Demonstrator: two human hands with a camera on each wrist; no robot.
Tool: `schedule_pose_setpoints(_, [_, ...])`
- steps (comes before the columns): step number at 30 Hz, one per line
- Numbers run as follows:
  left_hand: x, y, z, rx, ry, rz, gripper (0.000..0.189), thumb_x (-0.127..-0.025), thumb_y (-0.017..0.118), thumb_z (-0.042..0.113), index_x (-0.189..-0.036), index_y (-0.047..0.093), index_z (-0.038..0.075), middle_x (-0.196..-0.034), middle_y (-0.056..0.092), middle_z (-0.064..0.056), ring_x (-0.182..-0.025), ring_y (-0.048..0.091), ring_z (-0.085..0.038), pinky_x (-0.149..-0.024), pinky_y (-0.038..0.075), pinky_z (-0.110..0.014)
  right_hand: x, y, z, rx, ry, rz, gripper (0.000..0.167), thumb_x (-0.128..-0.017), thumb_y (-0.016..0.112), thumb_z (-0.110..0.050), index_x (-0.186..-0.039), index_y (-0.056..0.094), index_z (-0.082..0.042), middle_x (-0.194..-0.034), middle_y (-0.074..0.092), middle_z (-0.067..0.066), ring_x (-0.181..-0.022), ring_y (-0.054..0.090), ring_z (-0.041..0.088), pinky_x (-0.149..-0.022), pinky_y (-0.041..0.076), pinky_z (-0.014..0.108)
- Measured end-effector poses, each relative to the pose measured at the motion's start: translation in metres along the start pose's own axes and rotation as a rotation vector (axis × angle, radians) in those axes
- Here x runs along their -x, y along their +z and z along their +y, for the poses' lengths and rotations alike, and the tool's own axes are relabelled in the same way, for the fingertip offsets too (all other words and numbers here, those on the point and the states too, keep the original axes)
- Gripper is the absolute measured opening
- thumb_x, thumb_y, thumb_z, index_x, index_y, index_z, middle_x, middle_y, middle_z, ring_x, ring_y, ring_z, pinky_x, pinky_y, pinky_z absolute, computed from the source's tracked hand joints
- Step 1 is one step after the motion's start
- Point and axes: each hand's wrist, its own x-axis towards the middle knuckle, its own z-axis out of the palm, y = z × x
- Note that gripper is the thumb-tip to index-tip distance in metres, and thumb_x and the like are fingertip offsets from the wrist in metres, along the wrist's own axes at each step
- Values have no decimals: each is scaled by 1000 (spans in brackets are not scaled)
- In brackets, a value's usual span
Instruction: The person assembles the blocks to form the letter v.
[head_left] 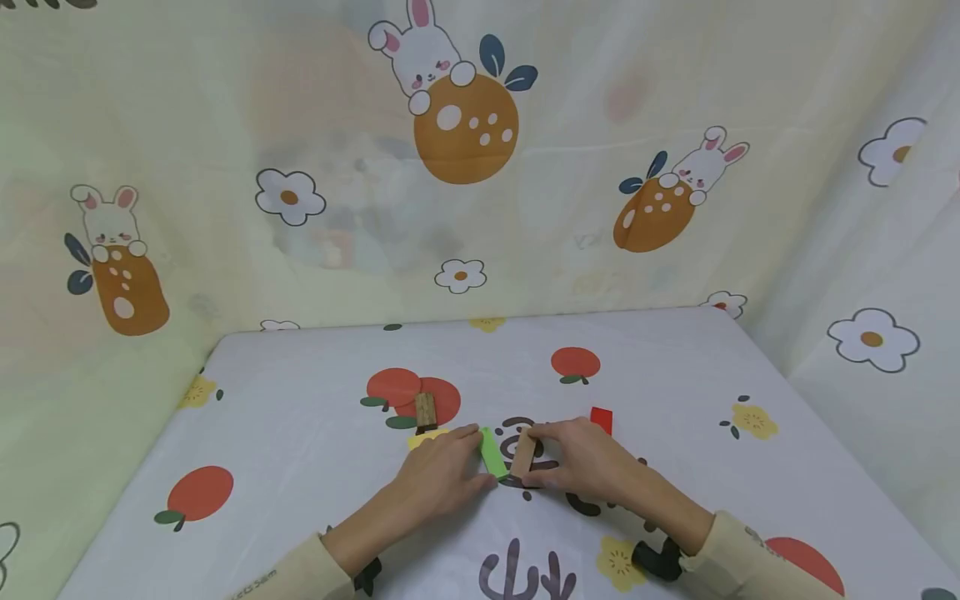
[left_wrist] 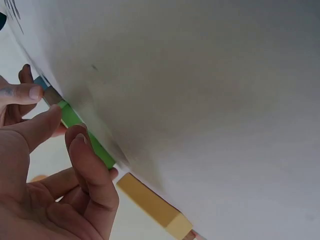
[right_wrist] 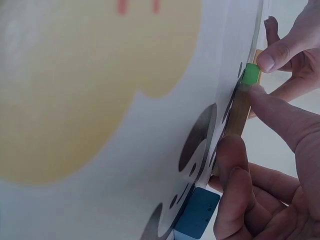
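Note:
My left hand [head_left: 441,477] pinches a bright green wooden block [head_left: 492,454] between thumb and fingers on the table. To its right, my right hand [head_left: 587,457] pinches a tan wooden block [head_left: 523,454], thumb at the near end and fingers at the far end. In the head view the two blocks lean towards each other like an open V, close together at their near ends. Beyond my left fingers lies a yellow block [left_wrist: 152,205]. Near my right fingers is a blue block [right_wrist: 197,212], hidden in the head view.
A brownish block [head_left: 425,411] lies beyond the yellow one. A red block [head_left: 602,419] sits behind my right hand, partly covered. The white tablecloth [head_left: 300,433] carries printed fruit and flowers; a patterned curtain [head_left: 337,275] hangs behind the table's far edge.

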Motion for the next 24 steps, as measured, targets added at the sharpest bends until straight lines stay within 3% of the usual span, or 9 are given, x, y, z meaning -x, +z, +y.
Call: schedule_pose_setpoints(24, [1,-1,0,-14,-6,-13,65,-92,82,41,-145,64,7,-155,61,-10,-136,65,-30,-110,56,-48,-1,0,-3,1,35,-16,67,-76,96,-41,-134,74,-16,-129,77,4,-117,69,23,-96,61,44])
